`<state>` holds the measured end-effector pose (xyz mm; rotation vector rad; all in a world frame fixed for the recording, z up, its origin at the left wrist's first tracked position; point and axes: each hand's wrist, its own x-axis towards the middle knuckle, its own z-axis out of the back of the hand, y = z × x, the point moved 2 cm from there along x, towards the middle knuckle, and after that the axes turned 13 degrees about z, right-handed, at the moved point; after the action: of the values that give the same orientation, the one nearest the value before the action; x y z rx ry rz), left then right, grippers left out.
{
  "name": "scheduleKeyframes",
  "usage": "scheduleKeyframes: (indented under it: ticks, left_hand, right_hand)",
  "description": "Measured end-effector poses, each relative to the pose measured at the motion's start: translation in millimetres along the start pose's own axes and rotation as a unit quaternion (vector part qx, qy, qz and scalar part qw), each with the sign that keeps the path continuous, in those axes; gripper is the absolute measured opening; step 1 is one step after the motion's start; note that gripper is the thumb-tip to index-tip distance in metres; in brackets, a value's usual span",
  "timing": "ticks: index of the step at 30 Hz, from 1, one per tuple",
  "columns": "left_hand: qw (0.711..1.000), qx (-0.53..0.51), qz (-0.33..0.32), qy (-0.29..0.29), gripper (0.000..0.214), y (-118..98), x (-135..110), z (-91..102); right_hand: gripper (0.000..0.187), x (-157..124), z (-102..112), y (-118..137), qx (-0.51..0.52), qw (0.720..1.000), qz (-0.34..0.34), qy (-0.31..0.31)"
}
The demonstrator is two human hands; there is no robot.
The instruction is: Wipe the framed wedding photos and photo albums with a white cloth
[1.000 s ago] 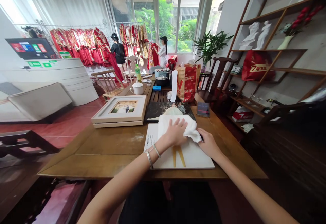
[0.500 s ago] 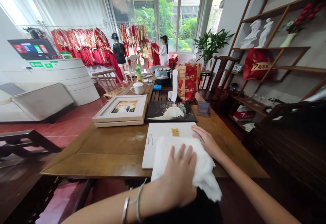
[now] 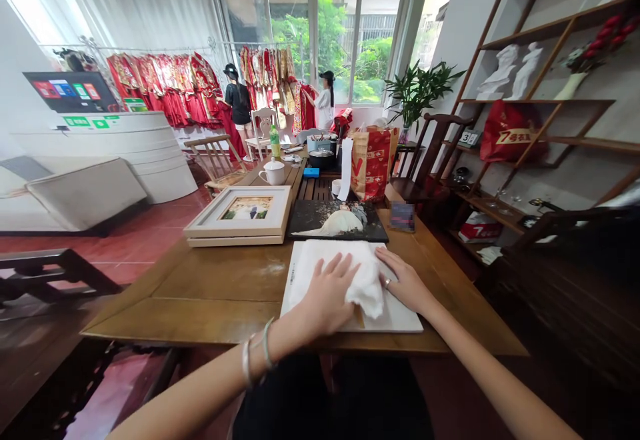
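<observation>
A flat white panel (image 3: 400, 315) with a small barcode at its left side lies on the wooden table. My left hand (image 3: 327, 293), wearing bracelets at the wrist, lies spread on a crumpled white cloth (image 3: 367, 287). It presses the cloth against the panel, with its fingers apart. The cloth covers much of the panel's upper middle. My right hand (image 3: 406, 285), with a ring on one finger, rests flat along the panel's right side, its fingers stretched out beside the cloth. A brownish patch shows partly below the cloth near the panel's front edge.
Beyond the panel lies a dark wedding picture (image 3: 305, 219). Stacked pale frames (image 3: 237, 230) lie to its left, near a white lidded cup (image 3: 273, 175). Behind stand a red paper bag (image 3: 374, 167) and a small dark stand (image 3: 401, 217). Two people are by the clothes racks.
My left hand and the cloth have moved forward and slightly left over the panel, drawing off its front edge. The yellow patch at the top is now covered. My right hand stays in place.
</observation>
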<state>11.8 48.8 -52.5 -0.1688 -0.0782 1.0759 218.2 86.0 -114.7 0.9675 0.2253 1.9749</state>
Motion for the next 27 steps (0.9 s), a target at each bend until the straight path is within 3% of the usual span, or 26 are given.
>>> scheduleKeyframes:
  ticks: [3,6,8,14,17,20,25,27]
  left_hand:
    - [0.999,-0.014,-0.047,0.019,0.082,-10,-53,-7.4]
    - [0.997,-0.021,-0.067,0.024,0.085,-12,-74,-10.2]
    - [0.999,-0.013,-0.05,0.014,0.08,-4,-61,-7.2]
    - [0.998,0.056,0.014,-0.026,0.066,47,30,8.6]
    - [0.996,0.07,0.035,-0.035,0.063,61,43,11.5]
    - [0.996,0.07,0.042,-0.025,0.065,56,18,10.2]
    - [0.997,0.058,0.042,0.04,0.093,28,-62,3.7]
    - [0.996,0.05,0.026,0.064,0.097,24,-81,2.6]
  right_hand:
    - [0.045,0,-1,1,-0.011,1.0,-0.01,0.009]
    - [0.047,0,-2,4,-0.022,1.0,-0.018,0.013]
    - [0.047,0,-2,6,-0.021,1.0,-0.014,0.013]
    - [0.049,1,0,7,-0.024,0.999,-0.026,0.028]
    - [0.049,1,1,7,-0.025,0.999,-0.033,0.031]
    - [0.049,1,2,6,-0.025,0.999,-0.032,0.031]
    - [0.05,0,0,4,-0.029,0.998,-0.031,0.035]
    - [0.05,0,0,4,-0.029,0.999,-0.03,0.034]
